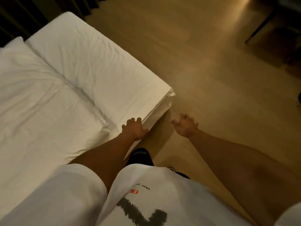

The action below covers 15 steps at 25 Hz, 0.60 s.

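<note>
A bed with a white sheet (91,66) fills the left half of the head view, its corner at the middle. A white duvet (32,88) lies over the bed's left part. My left hand (134,128) rests on the sheet at the bed's near edge, just short of the corner, with its fingers spread. My right hand (185,124) hangs open in the air to the right of the corner, above the floor, and touches nothing.
A tan floor (203,70) stretches right of the bed. Dark furniture legs (260,28) stand at the far right. A dark slatted wall (24,17) runs behind the bed. My dark shoe (140,154) is next to the bed's side.
</note>
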Tool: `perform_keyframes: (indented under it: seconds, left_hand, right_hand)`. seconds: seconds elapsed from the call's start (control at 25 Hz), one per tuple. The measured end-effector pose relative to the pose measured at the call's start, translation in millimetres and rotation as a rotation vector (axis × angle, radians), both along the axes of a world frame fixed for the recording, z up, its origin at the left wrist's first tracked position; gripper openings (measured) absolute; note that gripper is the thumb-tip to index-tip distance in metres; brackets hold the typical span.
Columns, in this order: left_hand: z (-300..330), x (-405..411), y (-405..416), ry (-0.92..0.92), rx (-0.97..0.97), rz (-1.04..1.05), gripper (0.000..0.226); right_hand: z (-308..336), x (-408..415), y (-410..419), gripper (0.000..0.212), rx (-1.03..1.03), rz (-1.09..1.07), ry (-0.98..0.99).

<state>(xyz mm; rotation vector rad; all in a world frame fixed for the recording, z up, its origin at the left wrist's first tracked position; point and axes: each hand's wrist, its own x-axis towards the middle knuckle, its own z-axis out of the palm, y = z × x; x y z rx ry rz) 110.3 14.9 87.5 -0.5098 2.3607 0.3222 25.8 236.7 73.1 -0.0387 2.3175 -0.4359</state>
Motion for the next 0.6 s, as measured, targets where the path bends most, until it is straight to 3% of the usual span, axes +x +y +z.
perform_keyframes:
  seconds: [0.2, 0.4, 0.6]
  left_hand:
    - [2.2, -129.3, 8.7, 0.036, 0.017, 0.063, 0.069]
    - [-31.0, -281.2, -5.3, -0.046, 0.072, 0.167, 0.069]
    - [-22.8, -408.6, -21.3, 0.037, 0.152, 0.322, 0.069]
  right_hand:
    - [-5.0, -130.9, 4.0, 0.070, -0.012, 0.088, -0.012]
    - [-8.7, -286.1, -0.3, 0.071, 0.071, 0.168, -0.026]
    - [17.3, -461.0, -23.5, 0.070, 0.142, 0.339, 0.023]
